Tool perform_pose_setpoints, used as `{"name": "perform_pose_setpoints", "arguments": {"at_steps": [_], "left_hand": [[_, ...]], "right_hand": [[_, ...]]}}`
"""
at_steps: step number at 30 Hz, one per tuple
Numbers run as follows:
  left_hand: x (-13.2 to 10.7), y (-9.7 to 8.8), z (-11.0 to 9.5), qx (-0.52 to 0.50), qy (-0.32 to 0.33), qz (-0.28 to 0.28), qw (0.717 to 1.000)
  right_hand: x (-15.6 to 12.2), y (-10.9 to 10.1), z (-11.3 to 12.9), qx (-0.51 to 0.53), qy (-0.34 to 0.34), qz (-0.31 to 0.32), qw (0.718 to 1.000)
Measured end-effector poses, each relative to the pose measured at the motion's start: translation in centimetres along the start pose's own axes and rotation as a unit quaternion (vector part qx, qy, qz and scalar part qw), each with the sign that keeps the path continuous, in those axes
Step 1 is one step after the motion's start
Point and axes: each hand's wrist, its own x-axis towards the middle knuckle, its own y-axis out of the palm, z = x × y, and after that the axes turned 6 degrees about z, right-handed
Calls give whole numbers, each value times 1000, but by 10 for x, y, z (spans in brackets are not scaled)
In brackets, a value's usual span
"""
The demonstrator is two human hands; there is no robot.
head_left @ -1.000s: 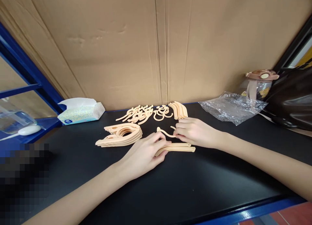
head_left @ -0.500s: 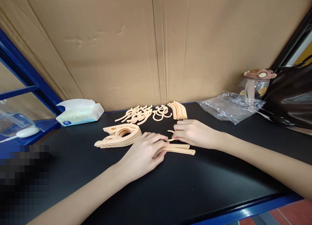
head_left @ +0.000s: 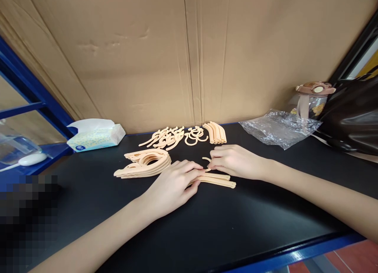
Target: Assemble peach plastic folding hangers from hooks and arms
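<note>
My left hand (head_left: pixel 174 188) is closed over two beige hanger arms (head_left: pixel 220 182), whose ends stick out to the right above the black table. Their left part is hidden under my fingers. My right hand (head_left: pixel 232 160) pinches a curved beige hanger hook (head_left: pixel 206 158) at the arms' upper side, and its fingertips meet those of my left hand. Whether the hook is joined to the arms cannot be seen. Left of my left hand lies a stack of folded beige hangers (head_left: pixel 138 169).
Behind my hands lie a pile of loose curved hanger pieces (head_left: pixel 168 138), several loose hooks (head_left: pixel 193 137) and a bundle of hanger arms (head_left: pixel 217 133). A tissue pack (head_left: pixel 96 137) sits at the back left. Crumpled clear plastic (head_left: pixel 277 127) and a drinking bottle (head_left: pixel 314 101) are at the back right.
Both hands stay almost in place. My left fingertips have shifted slightly over the arms, and less of the hook shows between my hands. The view has moved a little.
</note>
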Motion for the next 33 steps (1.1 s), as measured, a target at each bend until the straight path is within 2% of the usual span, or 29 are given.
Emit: {"name": "perform_pose_setpoints", "arguments": {"at_steps": [10,16,19,24,27,33], "left_hand": [[0,2,1,-3,-7,12,1000],[0,1,2,-5,-4,8,1000],[-1,2,4,-5,4,2,1000],[-2,3,5,0,15,-4,1000],[-2,2,4,4,14,-3,1000],[-2,2,6,4,3,7,1000]], "right_hand": [[1,-5,1,-4,0,14,1000],[13,-20,-6,-9,21,-41,999],[27,-26,-15,-23,30,-47,998],[61,-28,-33,-89,53,-1,995],[85,-24,-43,-164,86,37,982],[128,-8,-58,-164,93,49,981]]}}
